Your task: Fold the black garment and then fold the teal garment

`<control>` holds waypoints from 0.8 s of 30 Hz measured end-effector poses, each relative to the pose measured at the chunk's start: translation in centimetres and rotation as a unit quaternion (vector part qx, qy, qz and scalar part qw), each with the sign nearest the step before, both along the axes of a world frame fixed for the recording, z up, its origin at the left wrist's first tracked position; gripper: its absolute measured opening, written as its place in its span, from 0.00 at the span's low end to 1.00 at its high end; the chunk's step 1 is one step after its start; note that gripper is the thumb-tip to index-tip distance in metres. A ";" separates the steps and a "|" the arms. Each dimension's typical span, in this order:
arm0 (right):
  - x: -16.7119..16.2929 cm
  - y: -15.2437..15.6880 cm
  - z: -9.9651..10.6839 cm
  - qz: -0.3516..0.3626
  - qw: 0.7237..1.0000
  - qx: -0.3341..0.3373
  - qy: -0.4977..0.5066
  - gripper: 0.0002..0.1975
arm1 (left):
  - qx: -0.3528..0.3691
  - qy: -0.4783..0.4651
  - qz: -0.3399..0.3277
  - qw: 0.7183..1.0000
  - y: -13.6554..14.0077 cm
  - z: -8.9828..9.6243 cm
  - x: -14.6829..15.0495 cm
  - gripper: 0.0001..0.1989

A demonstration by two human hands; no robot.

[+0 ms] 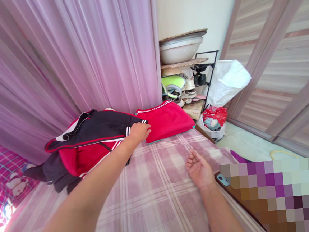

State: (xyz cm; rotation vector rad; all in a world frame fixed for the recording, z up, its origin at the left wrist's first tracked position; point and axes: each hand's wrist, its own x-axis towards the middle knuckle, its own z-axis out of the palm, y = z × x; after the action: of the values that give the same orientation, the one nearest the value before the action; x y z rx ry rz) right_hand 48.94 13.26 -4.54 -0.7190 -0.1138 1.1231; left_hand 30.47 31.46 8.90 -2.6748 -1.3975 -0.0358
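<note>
On the bed, the dark jacket, far left, is touched at its striped cuff by the left hand, grip closure undeterminable, beside folded red cloth; right hand held nearer, palm up, grip loosely half-spread.

Bright, soft daylight-like wash. Purple curtain glows, probably backlit. Near-left corner of pink bedding blown white. Faint, diffuse shadows on plaid sheet. Folded red cloth saturated, few folds readable. Wide-angle stretch at edges; wardrobe leans, right. Overall slightly soft. Near right: coarse mosaic hides detail.
</note>
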 end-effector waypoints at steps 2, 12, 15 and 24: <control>0.1 0.0 0.0 0.002 1.000 0.001 0.008 0.14 | -0.005 -0.007 0.013 1.000 0.9 -1.0 2.9 0.18; 0.0 0.0 -0.2 0.001 1.000 0.012 0.003 0.13 | -0.015 -0.084 0.063 0.994 1.0 -1.1 3.2 0.08; 0.3 0.0 -0.2 0.004 1.000 0.020 0.008 0.13 | 0.036 -0.157 0.051 0.986 0.1 3.3 0.5 0.10; 1.1 -0.2 -0.1 -0.002 0.999 0.031 0.027 0.13 | 0.250 -0.346 0.085 0.900 -5.5 18.4 -12.3 0.10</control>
State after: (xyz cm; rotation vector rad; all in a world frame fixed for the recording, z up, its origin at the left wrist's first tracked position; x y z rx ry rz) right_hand 50.02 13.05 -4.64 -0.6330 -0.1013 1.1294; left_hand 18.19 25.94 27.31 -2.1572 -1.4915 -1.2493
